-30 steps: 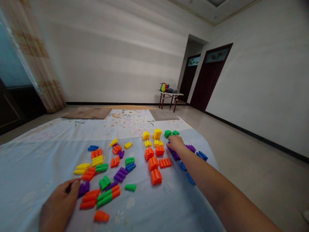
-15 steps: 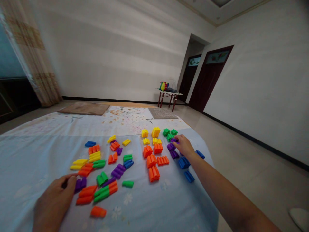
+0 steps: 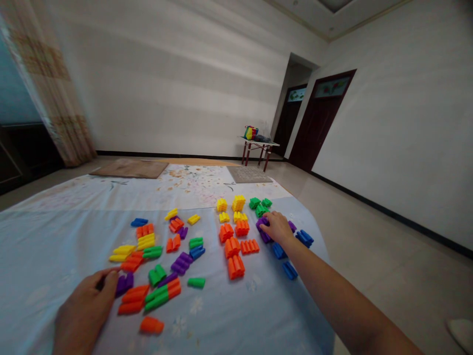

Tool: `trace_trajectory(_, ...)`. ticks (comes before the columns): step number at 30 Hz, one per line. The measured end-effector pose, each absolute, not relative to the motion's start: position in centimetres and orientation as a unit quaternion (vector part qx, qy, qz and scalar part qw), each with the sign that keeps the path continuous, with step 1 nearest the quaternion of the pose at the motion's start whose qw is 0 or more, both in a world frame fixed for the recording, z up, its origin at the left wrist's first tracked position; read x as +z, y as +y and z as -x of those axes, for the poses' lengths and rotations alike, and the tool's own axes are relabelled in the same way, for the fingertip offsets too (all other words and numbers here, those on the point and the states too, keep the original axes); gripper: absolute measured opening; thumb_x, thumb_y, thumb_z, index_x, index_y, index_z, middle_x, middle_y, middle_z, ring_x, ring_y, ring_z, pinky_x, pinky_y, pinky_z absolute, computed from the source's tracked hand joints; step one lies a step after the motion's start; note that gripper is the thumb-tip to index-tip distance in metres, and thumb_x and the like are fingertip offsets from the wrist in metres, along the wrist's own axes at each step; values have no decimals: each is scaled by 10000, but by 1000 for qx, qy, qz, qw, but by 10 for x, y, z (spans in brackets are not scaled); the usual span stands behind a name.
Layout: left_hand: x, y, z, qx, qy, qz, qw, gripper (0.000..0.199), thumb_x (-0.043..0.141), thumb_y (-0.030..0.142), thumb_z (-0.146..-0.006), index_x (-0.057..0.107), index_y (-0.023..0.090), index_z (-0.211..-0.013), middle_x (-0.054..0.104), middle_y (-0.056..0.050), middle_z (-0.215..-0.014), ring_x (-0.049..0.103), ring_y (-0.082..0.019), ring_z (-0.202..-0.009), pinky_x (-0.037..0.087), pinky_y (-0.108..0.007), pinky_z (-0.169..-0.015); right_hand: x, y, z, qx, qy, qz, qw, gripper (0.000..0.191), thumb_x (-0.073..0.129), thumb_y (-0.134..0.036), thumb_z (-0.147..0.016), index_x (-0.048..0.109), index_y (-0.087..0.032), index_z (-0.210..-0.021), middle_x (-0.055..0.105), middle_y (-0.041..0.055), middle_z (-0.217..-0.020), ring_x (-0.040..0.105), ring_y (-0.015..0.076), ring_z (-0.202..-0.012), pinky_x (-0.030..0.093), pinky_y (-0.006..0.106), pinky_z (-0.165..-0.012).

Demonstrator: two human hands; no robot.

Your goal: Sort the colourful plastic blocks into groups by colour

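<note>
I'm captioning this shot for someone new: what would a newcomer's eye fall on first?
Probably the bright orange blocks, grouped right of centre on the pale blue cloth, with yellow blocks just beyond them. Next, the left hand at lower left, its fingers at a purple piece, and the right hand over the purple cluster to the right.

The blocks look smooth plastic, the sheet matt cloth.

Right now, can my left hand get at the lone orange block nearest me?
Likely yes: only cloth lies between left hand and orange block, though the hand may be holding a purple block.
</note>
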State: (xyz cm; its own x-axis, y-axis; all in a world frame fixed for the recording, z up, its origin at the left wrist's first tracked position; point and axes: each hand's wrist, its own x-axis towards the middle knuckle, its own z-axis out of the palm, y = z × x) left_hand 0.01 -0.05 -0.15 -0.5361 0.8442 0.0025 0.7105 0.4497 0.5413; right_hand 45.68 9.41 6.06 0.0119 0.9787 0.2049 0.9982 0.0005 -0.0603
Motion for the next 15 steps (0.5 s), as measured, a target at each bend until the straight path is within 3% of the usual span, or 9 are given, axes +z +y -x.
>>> trace_trajectory(8, 2, -1, -1, 267, 837, -463, 119, 500, 295, 542, -809, 629, 231, -1014, 662, -91, -1023, 591, -262, -853, 437, -348, -734, 66, 88, -458, -39, -703, 700, 115, 324, 600, -380, -800, 650, -206, -1070, 638, 94, -999, 562, 243, -970, 403, 334, -827)
trace_trajectory(10, 1, -1, 0, 268, 839, -460, 116, 495, 303, 544, -805, 635, 233, -1002, 668, -88, -984, 590, -259, -820, 437, -346, -712, 76, 82, -455, -37, -708, 681, 185, 295, 598, -348, -808, 653, -188, -1050, 638, 100, -995, 558, 239, -979, 404, 344, -861)
trace_trajectory(12, 0, -1, 1, 271, 838, -460, 109, 488, 307, 540, -805, 638, 236, -994, 669, -86, -974, 588, -256, -809, 433, -341, -696, 96, 69, -445, -25, -717, 623, 310, 247, 558, -311, -837, 652, -175, -1019, 635, 96, -967, 562, 216, -947, 415, 341, -869)
trace_trajectory(15, -3, 0, 2, 270, 837, -465, 106, 488, 304, 537, -808, 630, 236, -1010, 663, -85, -1001, 584, -252, -816, 429, -337, -706, 140, 29, -416, 64, -724, 476, 495, 237, 505, -337, -878, 638, -196, -1015, 627, 52, -856, 569, 169, -786, 462, 312, -748)
